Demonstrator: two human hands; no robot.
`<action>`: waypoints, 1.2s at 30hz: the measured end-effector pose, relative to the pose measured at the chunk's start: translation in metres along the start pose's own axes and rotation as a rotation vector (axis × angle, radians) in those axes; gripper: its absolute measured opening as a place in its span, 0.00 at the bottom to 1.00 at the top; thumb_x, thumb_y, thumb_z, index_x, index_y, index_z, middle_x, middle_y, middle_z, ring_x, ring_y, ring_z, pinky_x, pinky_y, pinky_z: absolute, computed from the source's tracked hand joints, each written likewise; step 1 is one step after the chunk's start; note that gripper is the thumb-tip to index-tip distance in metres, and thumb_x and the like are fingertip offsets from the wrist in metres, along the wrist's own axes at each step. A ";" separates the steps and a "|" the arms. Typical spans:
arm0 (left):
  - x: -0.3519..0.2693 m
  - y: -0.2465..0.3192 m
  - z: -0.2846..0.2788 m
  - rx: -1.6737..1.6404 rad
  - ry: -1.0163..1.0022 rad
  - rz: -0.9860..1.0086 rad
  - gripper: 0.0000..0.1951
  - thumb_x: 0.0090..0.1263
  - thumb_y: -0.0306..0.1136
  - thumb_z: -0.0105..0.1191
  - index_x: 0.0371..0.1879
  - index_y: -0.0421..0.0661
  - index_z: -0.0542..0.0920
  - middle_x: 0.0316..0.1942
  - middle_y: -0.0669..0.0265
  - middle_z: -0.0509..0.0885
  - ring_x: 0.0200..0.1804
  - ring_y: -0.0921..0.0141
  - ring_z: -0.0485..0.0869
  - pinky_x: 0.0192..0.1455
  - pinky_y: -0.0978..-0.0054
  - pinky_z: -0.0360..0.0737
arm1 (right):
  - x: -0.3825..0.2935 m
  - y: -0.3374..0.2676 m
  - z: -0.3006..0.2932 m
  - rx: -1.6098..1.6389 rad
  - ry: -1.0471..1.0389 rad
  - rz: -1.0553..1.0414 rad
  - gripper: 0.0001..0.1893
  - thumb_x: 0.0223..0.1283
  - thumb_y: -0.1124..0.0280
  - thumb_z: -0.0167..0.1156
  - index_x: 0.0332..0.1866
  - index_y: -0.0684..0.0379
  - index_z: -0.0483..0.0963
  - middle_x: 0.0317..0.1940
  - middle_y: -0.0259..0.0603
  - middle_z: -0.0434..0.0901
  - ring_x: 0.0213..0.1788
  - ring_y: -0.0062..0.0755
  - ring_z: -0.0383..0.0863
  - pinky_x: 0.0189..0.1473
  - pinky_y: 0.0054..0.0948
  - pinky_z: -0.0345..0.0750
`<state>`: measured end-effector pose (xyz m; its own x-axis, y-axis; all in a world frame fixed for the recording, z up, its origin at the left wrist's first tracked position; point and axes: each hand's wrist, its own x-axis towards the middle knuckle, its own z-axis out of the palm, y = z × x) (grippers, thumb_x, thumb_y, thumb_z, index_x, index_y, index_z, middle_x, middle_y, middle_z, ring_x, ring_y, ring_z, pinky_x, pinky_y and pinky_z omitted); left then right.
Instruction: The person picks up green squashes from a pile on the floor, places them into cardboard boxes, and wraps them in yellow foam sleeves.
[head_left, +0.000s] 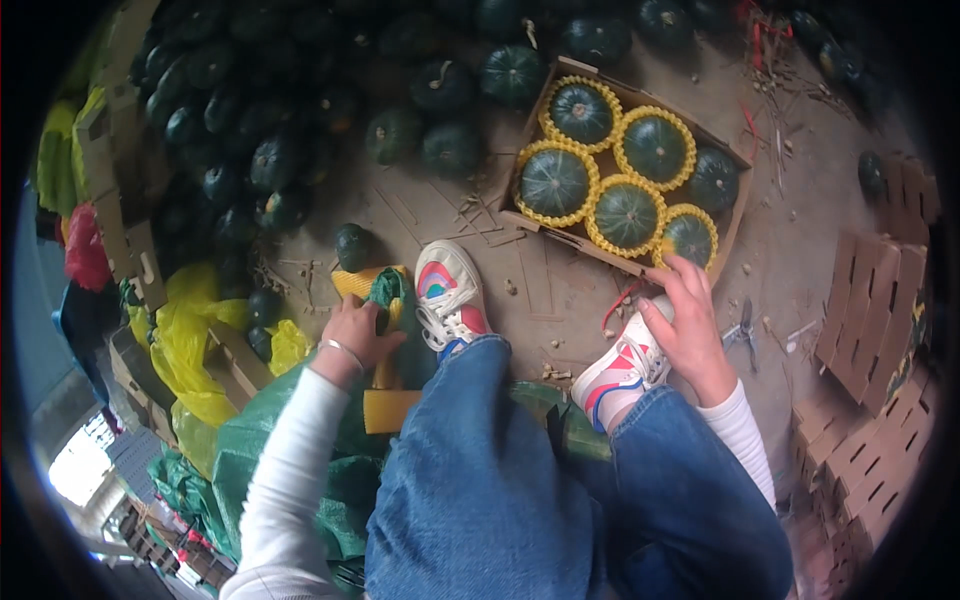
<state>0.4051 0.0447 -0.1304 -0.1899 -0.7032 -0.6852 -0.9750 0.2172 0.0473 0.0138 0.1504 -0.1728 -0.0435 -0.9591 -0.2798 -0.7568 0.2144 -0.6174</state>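
A cardboard box on the floor holds several dark green squashes, most of them ringed by yellow foam net sleeves. One squash at its right side shows no sleeve. My right hand is at the box's near edge, its fingertips by the sleeved squash in the near right corner; whether they press on it is unclear. My left hand is over a green mesh bundle beside my left shoe, fingers curled around something dark that is mostly hidden. Yellow foam sleeves lie just below it.
Loose squashes are heaped at the upper left. Pliers and dry stems lie on the floor right of my right shoe. Folded cardboard boxes are stacked at the right. Yellow plastic bags and green sacking lie at the left.
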 end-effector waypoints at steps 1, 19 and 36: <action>-0.002 -0.013 0.031 0.115 0.083 -0.002 0.26 0.50 0.49 0.69 0.45 0.47 0.83 0.52 0.56 0.79 0.55 0.54 0.77 0.55 0.58 0.76 | 0.005 -0.007 -0.002 -0.017 0.001 -0.040 0.20 0.58 0.68 0.64 0.54 0.66 0.75 0.59 0.56 0.71 0.64 0.56 0.68 0.66 0.44 0.66; 0.051 0.120 -0.048 -0.818 0.050 0.555 0.24 0.62 0.24 0.53 0.60 0.40 0.75 0.49 0.49 0.81 0.50 0.55 0.84 0.54 0.67 0.78 | 0.071 -0.064 -0.001 0.728 -0.052 -0.284 0.34 0.61 0.65 0.61 0.70 0.63 0.58 0.58 0.61 0.73 0.59 0.57 0.76 0.62 0.41 0.72; 0.070 0.238 -0.035 -1.255 -0.257 0.319 0.15 0.75 0.38 0.55 0.46 0.36 0.81 0.35 0.69 0.85 0.34 0.80 0.81 0.38 0.83 0.78 | 0.038 0.013 -0.019 1.103 0.383 0.281 0.19 0.52 0.69 0.74 0.44 0.67 0.75 0.37 0.45 0.81 0.40 0.30 0.82 0.42 0.26 0.78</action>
<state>0.1557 0.0239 -0.1417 -0.5382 -0.5607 -0.6293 -0.3619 -0.5205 0.7734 -0.0101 0.1133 -0.1768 -0.4501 -0.8061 -0.3842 0.2679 0.2885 -0.9192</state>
